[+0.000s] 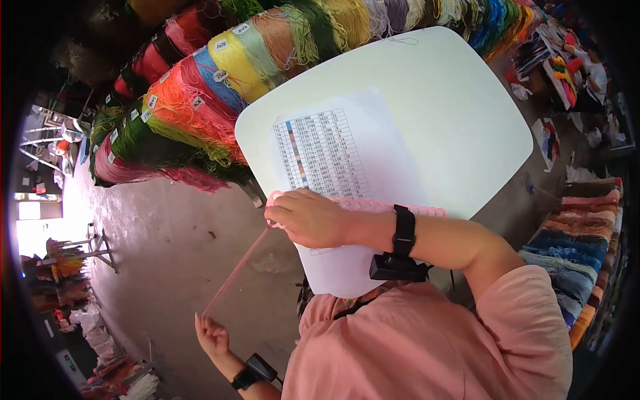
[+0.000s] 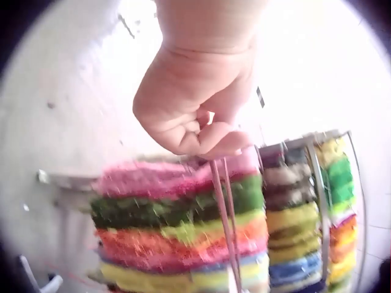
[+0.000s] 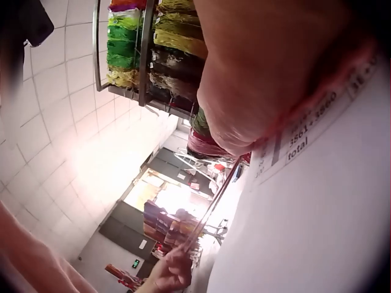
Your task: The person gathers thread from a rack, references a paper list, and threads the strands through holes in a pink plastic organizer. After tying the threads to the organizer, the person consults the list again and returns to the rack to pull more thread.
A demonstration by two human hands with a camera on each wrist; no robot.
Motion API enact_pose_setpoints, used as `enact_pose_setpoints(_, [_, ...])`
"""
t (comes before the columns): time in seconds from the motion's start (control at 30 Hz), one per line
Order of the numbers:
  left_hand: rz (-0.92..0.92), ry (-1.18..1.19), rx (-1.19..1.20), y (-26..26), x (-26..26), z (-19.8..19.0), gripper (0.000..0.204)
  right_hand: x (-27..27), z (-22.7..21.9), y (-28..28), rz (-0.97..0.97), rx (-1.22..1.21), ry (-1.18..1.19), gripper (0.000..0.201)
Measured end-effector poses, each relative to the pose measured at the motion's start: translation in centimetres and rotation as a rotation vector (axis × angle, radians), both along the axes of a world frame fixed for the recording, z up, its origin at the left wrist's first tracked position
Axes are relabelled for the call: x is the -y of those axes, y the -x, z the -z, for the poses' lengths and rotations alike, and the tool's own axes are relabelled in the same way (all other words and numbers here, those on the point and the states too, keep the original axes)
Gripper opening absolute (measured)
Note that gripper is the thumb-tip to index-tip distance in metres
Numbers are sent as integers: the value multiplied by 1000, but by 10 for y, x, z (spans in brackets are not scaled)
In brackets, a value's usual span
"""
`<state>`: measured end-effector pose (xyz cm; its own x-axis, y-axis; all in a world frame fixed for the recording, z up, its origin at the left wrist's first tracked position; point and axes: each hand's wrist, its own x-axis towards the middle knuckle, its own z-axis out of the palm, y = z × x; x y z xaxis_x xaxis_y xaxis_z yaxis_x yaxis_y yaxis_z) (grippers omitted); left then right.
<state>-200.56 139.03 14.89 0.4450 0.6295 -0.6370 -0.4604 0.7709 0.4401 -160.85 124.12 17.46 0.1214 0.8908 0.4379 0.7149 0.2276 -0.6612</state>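
Observation:
My left hand [image 1: 213,335] is out at the lower left, its fingers pinching the end of a doubled pink thread [image 1: 237,268]. In the left wrist view that hand [image 2: 195,116] is curled, and the thread [image 2: 225,213] runs away from its fingertips. Taut and slanting, the thread reaches up to my right hand [image 1: 310,217]. That right hand grips the left end of a pink strip with a row of holes [image 1: 407,207], over a printed paper chart [image 1: 320,150]. Fingers and palm hide the strip's end.
Beneath the chart is a white rounded board [image 1: 453,107]. Behind it, skeins of coloured yarn [image 1: 233,60] with number tags hang on a rack. More skeins [image 1: 573,247] hang at the right. Another person [image 1: 593,77] is at the far right. Grey floor [image 1: 153,233] lies at the left.

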Motion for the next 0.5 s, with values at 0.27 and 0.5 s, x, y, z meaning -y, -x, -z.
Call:
enact_pose_setpoints(0.27, [-76,73,-809,134,78,136,10,-1,-2,-3,-68,-128,31,17])
enact_pose_setpoints(0.5, [696,-91,-958,-13,194,115,16,35,-14,-61,125,240,-15,30])
